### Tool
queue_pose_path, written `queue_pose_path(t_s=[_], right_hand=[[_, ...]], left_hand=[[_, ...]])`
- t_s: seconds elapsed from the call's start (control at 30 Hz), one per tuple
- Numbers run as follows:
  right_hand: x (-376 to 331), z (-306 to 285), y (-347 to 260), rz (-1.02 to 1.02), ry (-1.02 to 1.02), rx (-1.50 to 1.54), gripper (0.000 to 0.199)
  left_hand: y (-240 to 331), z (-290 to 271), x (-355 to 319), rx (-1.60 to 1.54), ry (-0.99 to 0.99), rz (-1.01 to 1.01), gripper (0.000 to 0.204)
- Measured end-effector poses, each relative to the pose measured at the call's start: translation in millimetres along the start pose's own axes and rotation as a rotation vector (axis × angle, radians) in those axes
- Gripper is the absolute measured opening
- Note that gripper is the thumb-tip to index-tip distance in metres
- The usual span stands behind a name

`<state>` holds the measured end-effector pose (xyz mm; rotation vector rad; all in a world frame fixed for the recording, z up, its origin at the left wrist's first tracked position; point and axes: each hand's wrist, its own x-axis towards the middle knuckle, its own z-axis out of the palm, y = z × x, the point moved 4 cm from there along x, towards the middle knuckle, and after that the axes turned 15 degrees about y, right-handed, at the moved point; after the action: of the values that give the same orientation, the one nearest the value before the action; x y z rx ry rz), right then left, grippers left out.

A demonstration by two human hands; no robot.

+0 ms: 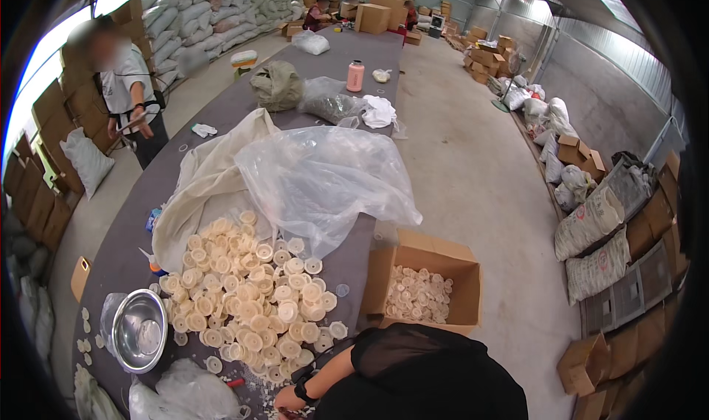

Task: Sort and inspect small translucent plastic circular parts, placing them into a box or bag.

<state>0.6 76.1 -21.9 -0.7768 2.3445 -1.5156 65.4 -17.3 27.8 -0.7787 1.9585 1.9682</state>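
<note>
Head view: the right hand (288, 400) was caught at the lower edge, bent down over the near end of the table (122, 261). Its fingers were partly cut off by the frame, and whether they were closed on the small dark reddish thing beside them could not be told. The left hand was out of view, so its grip could not be told either. A black watch (301, 388) was worn on the right wrist.

White scraps (267, 392) were scattered just beside the hand, with a red handle (235, 382) to their left. Just beyond, cream discs (258, 294) were heaped on the table, many of them overlapped. To the left of the heap a steel bowl (142, 309) was set, and a clear bag (185, 390) was crumpled below it. To the right, more discs were held in an open carton (467, 287) beside the table.

Behind the heap, a beige cloth (199, 176) was spread, partly covered by a plastic sheet (332, 176). Farther along the table, a glove (204, 131), an olive sack (277, 86), a white cloth (379, 112) and a pink bottle (355, 76) were laid out. At the left, a flat thing was held by a standing co-worker (129, 73), behind whom white sacks (199, 21) were stacked.
</note>
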Motion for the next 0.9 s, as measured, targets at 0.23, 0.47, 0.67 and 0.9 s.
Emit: queue_pose_path(t_s=[0.23,0.47,0.67,0.9], right_hand=[[7,0,4,0.133,-0.047,-0.039,0.013],[-2,-30,-14,0.159,-0.034,-0.211,0.017],[0,-34,-6,0.342,0.081,-0.106,0.034],[4,-42,-5,0.416,0.158,0.105,0.025]], left_hand=[[23,-1,3,0.347,0.157,0.347,0.027],[-12,0,8,-0.522,-0.164,-0.476,0.035],[-21,-7,24,-0.258,0.284,-0.142,0.019],[-20,-5,32,-0.395,0.274,-0.170,0.014]])
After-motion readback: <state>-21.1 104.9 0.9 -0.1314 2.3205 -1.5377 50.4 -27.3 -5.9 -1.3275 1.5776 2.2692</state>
